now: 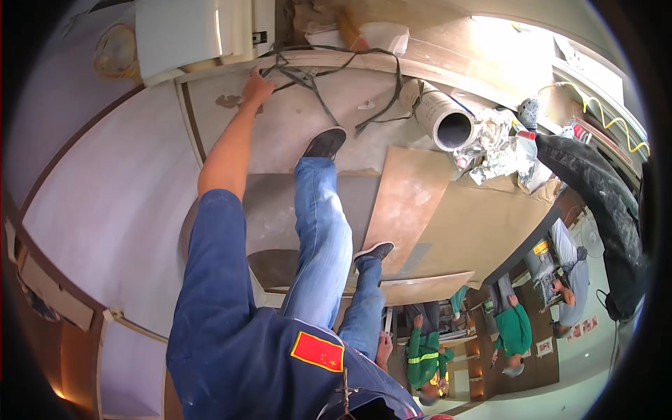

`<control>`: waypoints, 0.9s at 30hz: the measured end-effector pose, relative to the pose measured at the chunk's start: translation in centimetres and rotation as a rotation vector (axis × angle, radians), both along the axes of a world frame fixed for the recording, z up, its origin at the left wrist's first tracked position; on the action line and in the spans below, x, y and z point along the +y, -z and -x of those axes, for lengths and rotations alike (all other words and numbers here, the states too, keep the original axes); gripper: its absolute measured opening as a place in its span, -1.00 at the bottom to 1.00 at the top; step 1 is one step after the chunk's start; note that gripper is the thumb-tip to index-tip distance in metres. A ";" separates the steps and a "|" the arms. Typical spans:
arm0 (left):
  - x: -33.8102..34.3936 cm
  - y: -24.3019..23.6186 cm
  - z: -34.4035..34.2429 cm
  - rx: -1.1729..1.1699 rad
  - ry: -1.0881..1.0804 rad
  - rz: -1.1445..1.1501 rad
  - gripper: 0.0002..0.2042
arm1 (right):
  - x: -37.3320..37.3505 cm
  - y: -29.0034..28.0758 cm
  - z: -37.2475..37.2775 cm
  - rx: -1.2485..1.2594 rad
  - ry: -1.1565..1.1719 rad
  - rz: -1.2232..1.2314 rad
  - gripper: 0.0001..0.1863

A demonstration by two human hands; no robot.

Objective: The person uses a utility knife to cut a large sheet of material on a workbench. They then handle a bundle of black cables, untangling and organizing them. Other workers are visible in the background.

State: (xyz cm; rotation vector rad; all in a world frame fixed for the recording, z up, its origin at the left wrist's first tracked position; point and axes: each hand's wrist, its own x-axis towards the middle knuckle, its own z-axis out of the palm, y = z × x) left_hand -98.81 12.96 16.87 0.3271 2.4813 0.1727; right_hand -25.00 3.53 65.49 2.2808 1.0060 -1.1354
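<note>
1. Dark cord [400, 77] lies in loose loops at the upper centre, one end beside the left hand [257, 88], whose fingers are bent at it; whether they grip it I cannot tell.
2. Right hand [383, 348], apparently the wearer's, shows partly at the lower centre, beside the jeans; its hold is hidden.
3. Strands look neither coiled nor tied; how much handling is done or left cannot be judged.
4. Just above the left hand stands a smooth white cabinet [185, 38], upper left.
5. Right of the loops rests a stout, pale cardboard tube [428, 105], round and hollow, near crumpled, shiny wrapping [493, 143].
6. Mid-frame, a flat, dust-smeared brown board [409, 199] lies beside a dull tan sheet [483, 220].
7. Lower right, two co-workers wear green tops [514, 329].
</note>
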 end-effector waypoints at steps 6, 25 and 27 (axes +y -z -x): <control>0.4 4.1 -4.2 -0.481 0.770 0.113 -0.71 | 1.1 1.1 2.5 -0.111 -0.066 0.101 -0.74; 2.4 -43.9 -37.8 -1.444 0.896 -0.619 -0.71 | 18.4 -3.0 16.9 0.638 0.600 -0.501 -0.59; 5.3 -47.2 -36.7 -1.414 1.011 -0.431 -0.73 | 17.7 -5.0 15.0 0.624 0.713 -0.533 -0.57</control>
